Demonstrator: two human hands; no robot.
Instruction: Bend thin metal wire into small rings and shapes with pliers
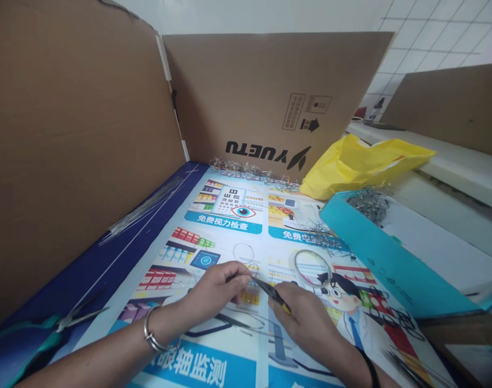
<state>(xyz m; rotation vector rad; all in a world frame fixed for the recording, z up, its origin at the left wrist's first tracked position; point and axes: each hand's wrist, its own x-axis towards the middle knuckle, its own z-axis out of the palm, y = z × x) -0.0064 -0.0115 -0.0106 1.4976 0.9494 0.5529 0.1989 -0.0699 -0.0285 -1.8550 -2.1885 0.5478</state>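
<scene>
My left hand [211, 291] wears a silver bangle and is closed in a pinch on a thin bent wire. A fine loop of wire [244, 246] rises just beyond its fingertips. My right hand [310, 318] is wrapped around needle-nose pliers [273, 292] with dark, yellow-trimmed handles. The pliers' tips meet the wire at my left fingertips; whether the jaws grip it is too small to tell. Both hands are over a printed poster [241, 366] covering the table. Several loose wires [246, 323] lie beneath them. A coiled wire ring [312, 267] rests beyond my right hand.
Green-handled pliers [54, 328] lie at left, below straight wires [143, 210]. Cardboard panels [237, 91] stand left and behind. Wire pieces [254, 171] line the back. At right are a yellow bag [359, 164], a teal box [391, 264], tangled wire [369, 205] and black loops [399, 319].
</scene>
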